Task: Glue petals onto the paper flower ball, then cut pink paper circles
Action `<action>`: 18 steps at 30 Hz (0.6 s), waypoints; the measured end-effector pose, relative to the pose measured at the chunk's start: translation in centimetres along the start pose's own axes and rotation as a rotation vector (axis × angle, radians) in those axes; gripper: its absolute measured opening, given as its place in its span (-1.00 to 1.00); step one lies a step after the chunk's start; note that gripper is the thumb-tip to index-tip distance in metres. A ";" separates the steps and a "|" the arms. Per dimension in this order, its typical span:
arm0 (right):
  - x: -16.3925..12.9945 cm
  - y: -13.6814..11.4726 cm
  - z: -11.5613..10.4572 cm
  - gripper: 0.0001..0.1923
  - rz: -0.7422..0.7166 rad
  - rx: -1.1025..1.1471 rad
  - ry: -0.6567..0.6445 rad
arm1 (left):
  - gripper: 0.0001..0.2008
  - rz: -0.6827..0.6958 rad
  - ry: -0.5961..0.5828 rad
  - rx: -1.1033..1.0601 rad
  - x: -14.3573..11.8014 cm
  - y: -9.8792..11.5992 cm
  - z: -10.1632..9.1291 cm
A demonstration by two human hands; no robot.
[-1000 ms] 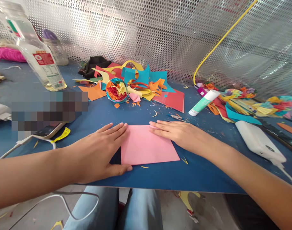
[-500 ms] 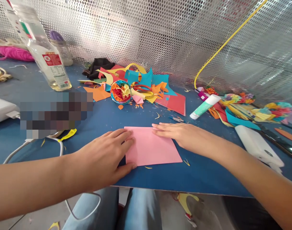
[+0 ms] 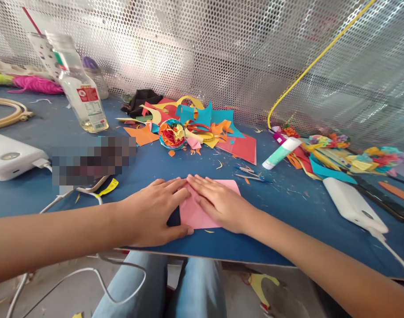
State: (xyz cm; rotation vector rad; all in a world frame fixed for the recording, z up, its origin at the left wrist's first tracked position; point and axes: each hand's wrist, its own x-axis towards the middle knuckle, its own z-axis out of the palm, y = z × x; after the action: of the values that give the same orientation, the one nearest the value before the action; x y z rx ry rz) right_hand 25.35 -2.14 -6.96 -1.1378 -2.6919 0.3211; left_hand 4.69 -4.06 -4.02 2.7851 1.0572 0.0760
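On the blue table [image 3: 288, 207], near its front edge, your left hand [image 3: 153, 212] and right hand [image 3: 220, 203] lie flat, fingers together, pressing the pink paper [image 3: 193, 214]; a glue stick [image 3: 280, 153] lies well right.

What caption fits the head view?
Both hands, left hand and right hand, flat on pink paper on a blue table.
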 end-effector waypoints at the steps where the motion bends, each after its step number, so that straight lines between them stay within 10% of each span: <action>1: -0.4 0.3 -0.1 -0.49 0.029 0.007 -0.003 | -0.36 -0.003 -0.008 -0.003 -0.1 -0.1 0.0; 10: -4.0 2.6 -0.8 -0.51 0.331 -0.164 0.072 | -0.53 -0.032 -0.010 -0.203 -0.1 -1.0 -0.9; 18: -4.1 2.3 -0.4 -0.51 0.338 -0.128 0.094 | -0.73 -0.200 0.098 -0.347 2.4 -7.1 -2.4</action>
State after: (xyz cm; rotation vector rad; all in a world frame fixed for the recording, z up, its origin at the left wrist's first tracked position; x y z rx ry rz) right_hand 29.83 -3.55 -7.63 -1.6059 -2.4634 0.1417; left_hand 1.52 3.08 -2.84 2.3774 1.2084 0.3388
